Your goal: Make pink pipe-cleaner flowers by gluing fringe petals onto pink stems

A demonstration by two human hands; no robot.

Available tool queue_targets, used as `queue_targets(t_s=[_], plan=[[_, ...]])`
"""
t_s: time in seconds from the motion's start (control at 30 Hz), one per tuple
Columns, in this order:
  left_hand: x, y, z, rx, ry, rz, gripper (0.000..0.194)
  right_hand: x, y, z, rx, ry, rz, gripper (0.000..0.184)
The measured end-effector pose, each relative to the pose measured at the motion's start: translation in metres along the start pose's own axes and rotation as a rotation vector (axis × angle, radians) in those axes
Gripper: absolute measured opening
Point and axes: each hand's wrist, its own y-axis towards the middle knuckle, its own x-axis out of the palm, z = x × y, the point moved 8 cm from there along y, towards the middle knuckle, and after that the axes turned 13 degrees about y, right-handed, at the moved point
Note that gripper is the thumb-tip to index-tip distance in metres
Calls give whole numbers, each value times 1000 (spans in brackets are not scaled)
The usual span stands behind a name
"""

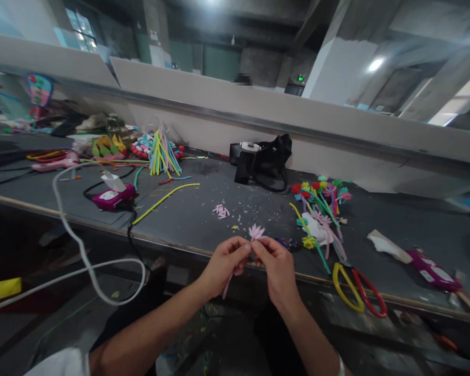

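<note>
Between my two hands, over the table's front edge, is a pale pink craft flower [256,232] with spread petals. My left hand [230,258] pinches it from the left, and its thin pink stem [227,286] hangs down below the fingers. From the right, the thumb and fingers of my right hand [274,259] close on the flower's base; the exact contact is hidden. A small heap of pink cut pieces [221,211] lies just beyond my hands on the dark table [203,230].
Finished flowers [323,203] are piled at right, near scissors [358,290] with yellow and red handles overhanging the edge. Purple devices lie at right [434,271] and left [115,197]. A white cable [82,250] loops off the left side. A black bag [272,159] sits behind.
</note>
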Motion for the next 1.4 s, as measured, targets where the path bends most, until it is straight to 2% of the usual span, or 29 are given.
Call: queue_targets(t_s=[0.1,0.27,0.53,0.73,0.87,1.0,1.23,1.4], plan=[[-3,1,6,50,30,38,24,-2,0,1,13,39,9,26],[-1,3,10,55,53,27,24,-4,0,3,15,54,43,28],[3,0,-2,-121,-171,16,24,-1,-1,4,-28,-24,30,29],[6,3,-6,-147,-307,-56,20,-1,1,8,12,-66,7,34],[5,5,-9,-173,-338,-70,19,-1,1,7,-19,-123,-17,34],[5,3,-3,-147,-274,-80,20,1,1,2,-18,-147,-45,32],[-1,0,13,19,35,-15,25,0,3,-6,-35,-221,-50,30],[-2,3,2,-71,-46,3,26,4,0,0,-10,-163,-76,29]])
